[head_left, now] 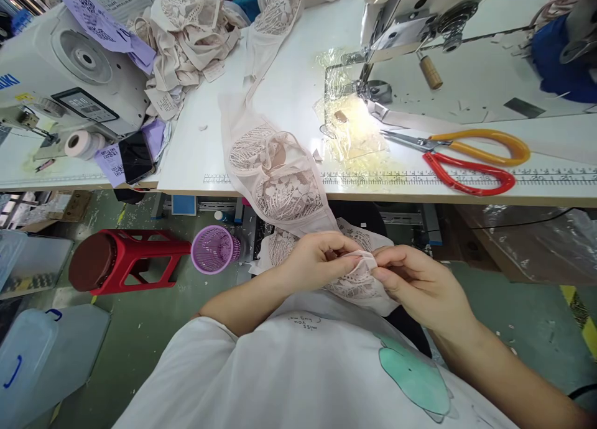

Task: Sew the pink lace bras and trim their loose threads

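Note:
Over my lap, my left hand (329, 258) and my right hand (417, 283) pinch the edge of a pale pink lace bra (361, 286) between thumbs and fingertips. The two hands almost meet at that edge, and part of the fabric is hidden under them. Another lace bra (291, 193) hangs over the table's front edge just beyond my left hand, its cups facing up. Beyond my right hand, scissors (436, 144) with one orange and one red handle lie on the table, blades pointing left.
A sewing machine (410, 31) stands at the back right, a second machine (79, 74) at the left. Bras are heaped in a pile (186, 37) between them. A phone (136, 157) lies near the table edge (280, 193). Below are a purple basket (215, 250) and a red stool (135, 261).

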`<action>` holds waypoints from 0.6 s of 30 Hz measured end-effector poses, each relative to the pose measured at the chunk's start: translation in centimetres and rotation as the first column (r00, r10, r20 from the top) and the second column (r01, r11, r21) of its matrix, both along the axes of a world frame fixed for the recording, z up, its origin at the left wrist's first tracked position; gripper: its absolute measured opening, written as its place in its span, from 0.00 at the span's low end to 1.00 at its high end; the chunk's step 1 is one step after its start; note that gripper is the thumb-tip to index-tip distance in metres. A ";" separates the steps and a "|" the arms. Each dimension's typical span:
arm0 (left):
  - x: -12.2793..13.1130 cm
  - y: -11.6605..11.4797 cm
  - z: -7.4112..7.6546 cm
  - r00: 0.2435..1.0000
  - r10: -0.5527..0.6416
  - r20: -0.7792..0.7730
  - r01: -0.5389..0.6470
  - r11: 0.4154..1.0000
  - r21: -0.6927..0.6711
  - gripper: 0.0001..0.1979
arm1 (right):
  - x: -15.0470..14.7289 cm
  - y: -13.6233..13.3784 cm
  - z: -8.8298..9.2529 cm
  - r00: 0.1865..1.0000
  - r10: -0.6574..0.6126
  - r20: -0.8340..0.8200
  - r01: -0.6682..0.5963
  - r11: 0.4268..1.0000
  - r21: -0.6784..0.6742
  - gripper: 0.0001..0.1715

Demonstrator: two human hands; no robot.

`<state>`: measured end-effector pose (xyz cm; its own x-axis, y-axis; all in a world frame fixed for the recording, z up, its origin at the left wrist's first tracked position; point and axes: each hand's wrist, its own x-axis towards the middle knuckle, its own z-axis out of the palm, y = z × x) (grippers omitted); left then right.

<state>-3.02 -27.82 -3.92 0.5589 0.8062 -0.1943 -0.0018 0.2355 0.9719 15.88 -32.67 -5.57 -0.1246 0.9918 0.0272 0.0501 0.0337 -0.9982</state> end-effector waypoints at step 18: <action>0.7 0.2 0.2 0.998 0.051 0.036 -0.033 0.920 -0.392 0.25 | 10.7 7.0 3.1 0.437 -0.471 0.766 -0.008 0.850 0.527 0.26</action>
